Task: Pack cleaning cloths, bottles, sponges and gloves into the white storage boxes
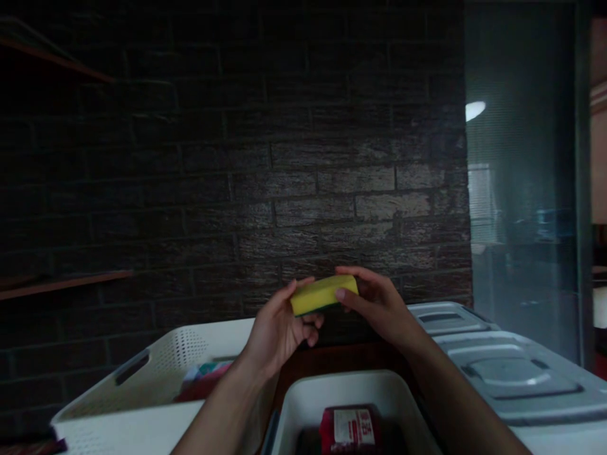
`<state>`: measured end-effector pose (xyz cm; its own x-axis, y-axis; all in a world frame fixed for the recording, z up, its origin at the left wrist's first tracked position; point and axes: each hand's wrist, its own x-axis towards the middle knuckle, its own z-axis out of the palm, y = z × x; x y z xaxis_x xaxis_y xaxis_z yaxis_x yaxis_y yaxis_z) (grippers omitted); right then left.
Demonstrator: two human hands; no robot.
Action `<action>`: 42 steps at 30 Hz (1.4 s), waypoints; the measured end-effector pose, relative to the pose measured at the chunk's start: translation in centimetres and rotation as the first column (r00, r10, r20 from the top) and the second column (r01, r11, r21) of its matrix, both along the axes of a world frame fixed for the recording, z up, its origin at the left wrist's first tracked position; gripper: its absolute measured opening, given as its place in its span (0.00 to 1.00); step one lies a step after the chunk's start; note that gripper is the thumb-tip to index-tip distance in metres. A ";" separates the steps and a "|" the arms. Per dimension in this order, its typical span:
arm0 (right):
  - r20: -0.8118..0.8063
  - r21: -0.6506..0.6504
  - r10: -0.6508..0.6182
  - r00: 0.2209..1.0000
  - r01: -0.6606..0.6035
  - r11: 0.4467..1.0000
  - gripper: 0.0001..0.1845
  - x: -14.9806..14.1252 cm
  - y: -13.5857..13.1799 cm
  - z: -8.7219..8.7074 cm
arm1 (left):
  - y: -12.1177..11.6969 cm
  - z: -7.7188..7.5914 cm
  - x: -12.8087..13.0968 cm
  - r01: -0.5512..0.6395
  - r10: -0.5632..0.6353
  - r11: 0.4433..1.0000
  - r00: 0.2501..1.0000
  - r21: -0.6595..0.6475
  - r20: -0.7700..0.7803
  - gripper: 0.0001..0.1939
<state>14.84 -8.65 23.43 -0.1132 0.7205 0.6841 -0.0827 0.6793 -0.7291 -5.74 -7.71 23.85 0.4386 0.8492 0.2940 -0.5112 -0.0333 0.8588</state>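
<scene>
A yellow sponge (321, 293) with a dark green underside is held up in front of me between both hands. My left hand (279, 332) grips its left end with curled fingers. My right hand (379, 306) pinches its right end, thumb in front and fingers behind. The sponge hovers above a white bin (303, 404) that holds a dark red packet (349, 430) with a white label.
A white perforated basket (156, 379) with colourful items stands at lower left. Grey lidded containers (502, 373) sit at right. A dark brick wall (284, 189) rises behind, wooden shelves (61, 284) at left, a glass partition (521, 221) at right.
</scene>
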 end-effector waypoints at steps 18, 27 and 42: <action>-0.075 -0.067 -0.050 0.996 0.045 0.997 0.22 1.7 -2.2 -0.8 | -1.6 -2.4 0.3 -0.367 0.590 0.597 0.803 0.713 -0.081 0.22; -0.039 -0.040 0.158 0.987 -0.160 0.986 0.24 1.8 -2.8 -1.6 | -3.6 -3.2 -0.6 -0.309 0.427 0.736 0.902 0.603 -0.059 0.29; -0.081 -0.020 0.276 0.958 -0.278 0.960 0.27 1.6 -2.9 -1.1 | -2.9 -3.2 -0.2 -0.389 0.420 0.753 0.905 0.531 0.068 0.30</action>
